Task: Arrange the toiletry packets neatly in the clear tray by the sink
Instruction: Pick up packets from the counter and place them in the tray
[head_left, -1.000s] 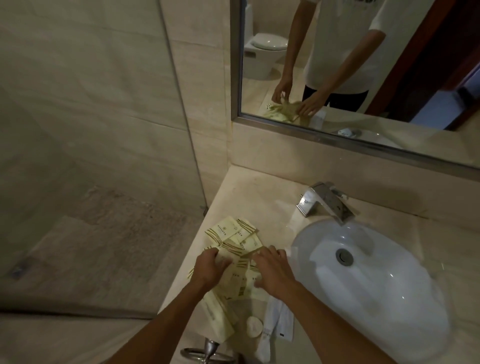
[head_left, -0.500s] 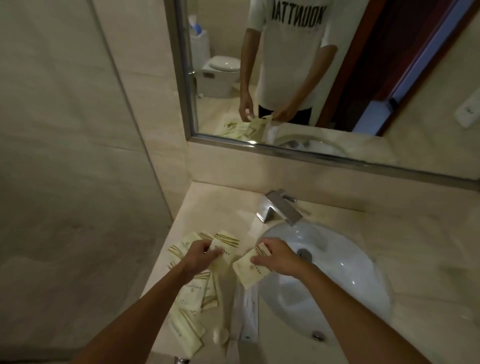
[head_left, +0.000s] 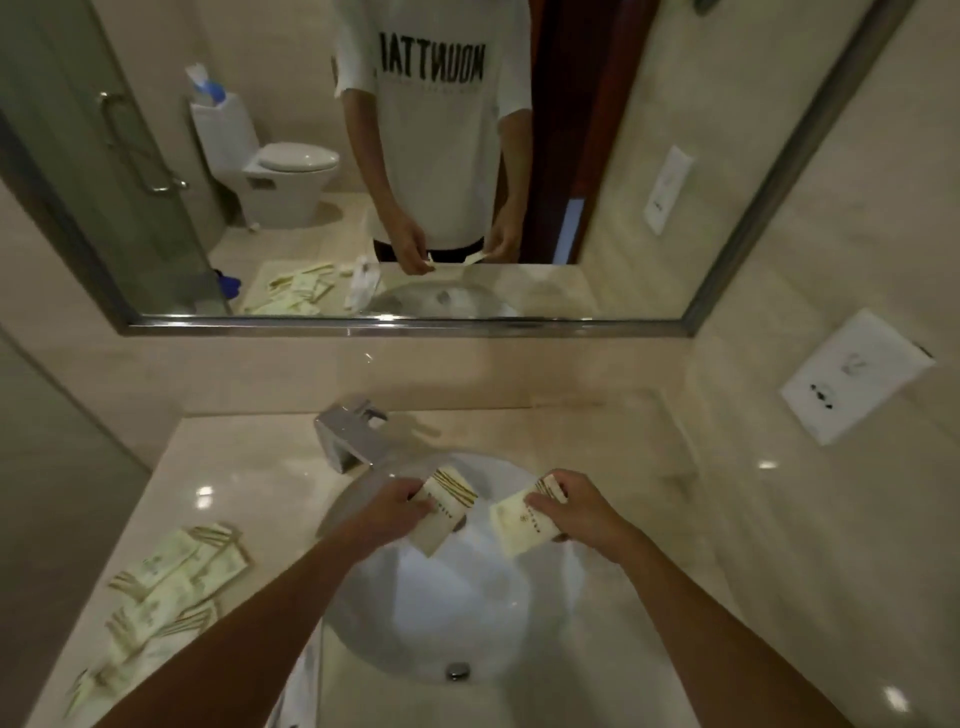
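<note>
My left hand (head_left: 392, 512) grips a cream toiletry packet with gold stripes (head_left: 449, 506) above the white sink basin (head_left: 431, 618). My right hand (head_left: 576, 512) pinches a second cream packet (head_left: 517, 525), also over the basin. A loose pile of several similar packets (head_left: 166, 587) lies on the counter to the left of the sink. A clear tray does not show plainly in this view.
A chrome faucet (head_left: 353, 434) stands behind the basin. The beige marble counter (head_left: 649, 467) runs right toward a wall with a white socket plate (head_left: 852, 376). A mirror (head_left: 415, 156) hangs above, and a glass shower panel (head_left: 62, 457) borders the left.
Both hands have lifted away from the pile at the left, each with a packet, and now hover over the basin. The camera has turned to the right.
</note>
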